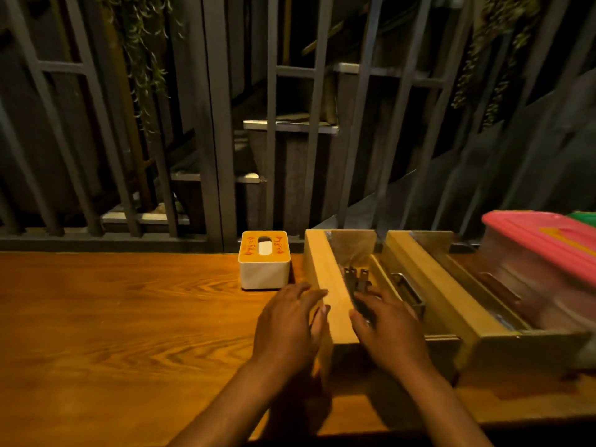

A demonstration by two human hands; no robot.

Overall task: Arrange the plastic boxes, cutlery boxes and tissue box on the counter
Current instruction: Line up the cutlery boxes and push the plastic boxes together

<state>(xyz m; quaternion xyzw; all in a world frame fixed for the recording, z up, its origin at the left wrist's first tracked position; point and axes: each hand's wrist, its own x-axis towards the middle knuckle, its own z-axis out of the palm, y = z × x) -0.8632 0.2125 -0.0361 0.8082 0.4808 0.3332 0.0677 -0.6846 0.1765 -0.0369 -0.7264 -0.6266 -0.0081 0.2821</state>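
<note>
- Left hand (287,327) flat on the near cutlery box (332,285) wall, right hand (387,327) spread over its rim, fingers open, gripping nothing.
- Best slid square along the table (113,317) back edge, snug beside the tissue box (264,259).

I see both bare forearms come up from the bottom edge, angled toward 12 o'clock and converging. My left hand (290,327) is palm down, fingers (306,293) spread loosely and pointing to about 1 o'clock, thumb (319,321) tucked on its 3 o'clock side. My right hand (387,327) sits just beside it at 3 o'clock, also palm down, fingers reaching toward 11 o'clock, slightly curled. Both look relaxed, not fisted. Hands apart, not touching each other.
</note>
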